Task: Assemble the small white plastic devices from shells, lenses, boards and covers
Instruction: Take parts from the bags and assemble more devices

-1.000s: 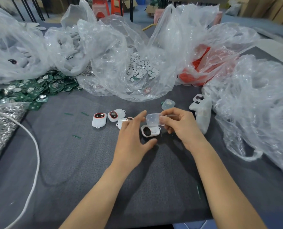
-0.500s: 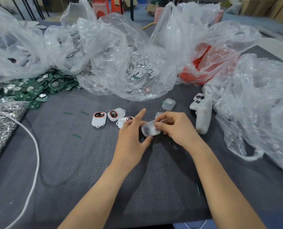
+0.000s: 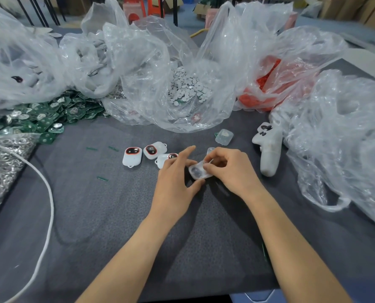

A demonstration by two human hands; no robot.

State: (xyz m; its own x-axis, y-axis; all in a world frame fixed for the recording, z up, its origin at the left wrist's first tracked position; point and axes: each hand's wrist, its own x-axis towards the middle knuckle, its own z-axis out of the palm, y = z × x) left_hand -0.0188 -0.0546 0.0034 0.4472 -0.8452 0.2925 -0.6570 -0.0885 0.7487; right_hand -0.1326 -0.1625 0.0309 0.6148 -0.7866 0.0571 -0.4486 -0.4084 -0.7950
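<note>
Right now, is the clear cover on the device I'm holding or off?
On. The clear cover lies flat on the device; the left hand holds it, the right hand pinches the cover's edge. Fully snapped in: cannot tell.

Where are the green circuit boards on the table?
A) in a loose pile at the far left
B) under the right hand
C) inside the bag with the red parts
A: the green circuit boards lie in a loose pile at the far left of the table, away from both hands.
</note>
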